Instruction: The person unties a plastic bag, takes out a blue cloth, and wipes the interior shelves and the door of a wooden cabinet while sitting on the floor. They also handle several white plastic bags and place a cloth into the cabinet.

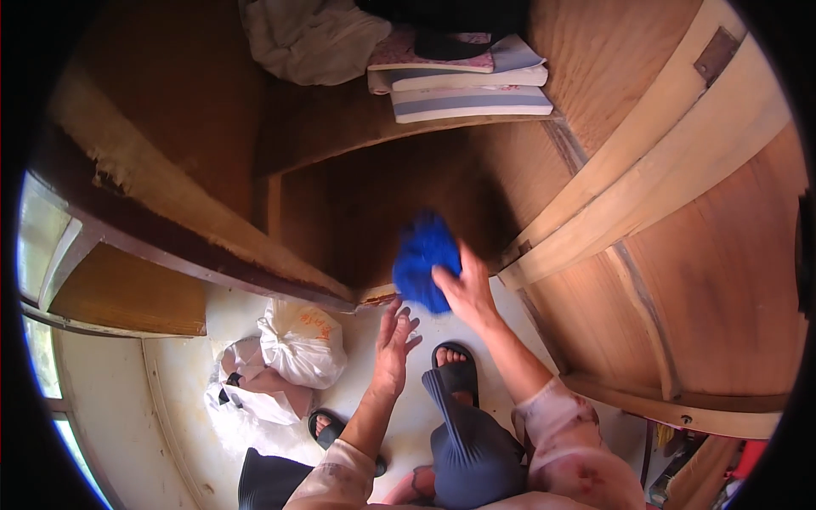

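A crumpled blue cloth (426, 264) is in the grip of my right hand (472, 287), held in front of the lower compartment of a wooden cabinet (408, 185). My left hand (394, 338) is just below and to the left of the cloth, fingers spread, with nothing in it. Above, on the cabinet shelf (331, 137), lie stacked books (472, 105) and a pale bundled fabric (312, 41). A dark object partly covers the top book. The back of the lower compartment is in shadow.
The cabinet's wooden door (714, 280) stands open at the right. A tied white plastic bag (303, 344) and another open bag (261, 398) sit on the pale floor at the left, near my sandaled feet. A wooden frame edge (210, 248) with chipped paint runs along the left.
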The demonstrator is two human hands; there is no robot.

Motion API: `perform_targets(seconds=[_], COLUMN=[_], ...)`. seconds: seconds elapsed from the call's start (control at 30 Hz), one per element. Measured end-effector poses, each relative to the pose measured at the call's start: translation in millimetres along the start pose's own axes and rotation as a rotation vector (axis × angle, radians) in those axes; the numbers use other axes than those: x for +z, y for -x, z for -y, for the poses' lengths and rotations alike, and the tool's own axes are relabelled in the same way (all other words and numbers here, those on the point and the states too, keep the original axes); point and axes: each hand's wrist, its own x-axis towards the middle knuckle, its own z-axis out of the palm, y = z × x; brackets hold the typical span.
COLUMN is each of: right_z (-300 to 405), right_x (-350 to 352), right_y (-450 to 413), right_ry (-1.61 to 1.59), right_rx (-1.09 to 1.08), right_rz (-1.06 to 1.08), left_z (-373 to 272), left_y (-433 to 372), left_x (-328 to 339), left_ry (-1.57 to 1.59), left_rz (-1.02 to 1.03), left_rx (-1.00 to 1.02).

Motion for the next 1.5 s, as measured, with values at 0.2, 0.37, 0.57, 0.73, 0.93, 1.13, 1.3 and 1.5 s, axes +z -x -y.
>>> perform_targets(seconds=[0.2,0.37,0.57,0.73,0.93,1.13,1.3,1.5], right_z=[-133,-115,-51,-47,-54,-80,-91,-38], right_x=[-23,-3,-7,-12,-8,3,1,31], right_y=[-89,-91,-4,83,30,2,20,117], right_ry=[1.258,1.213,0.651,0.02,1.046,0.957,0.912,0.278], right_rx=[0.117,0.305,0.445,0.382,-0.026,0.386,0.221,0.106], right_rz=[-0.231,0.004,0.546,0.273,-0.107,-0.088,-0.043,0.738], left_z=[4,28,53,33,5,27,58,75], left_y=[-9,4,2,3,-21,-21,-6,9], left_x=[20,-2,-21,-19,15,9,-27,-93], left_ry=[-0.129,-0.152,-0.12,0.034,0.002,-0.075,0.016,0.411], left_rz=[0.052,-0.032,-0.351,0.039,0.121,0.038,-0.213,-0.383], left_rx=[-0.051,-0.163,-0.177,-0.246,-0.06,-0.092,-0.086,-0.258])
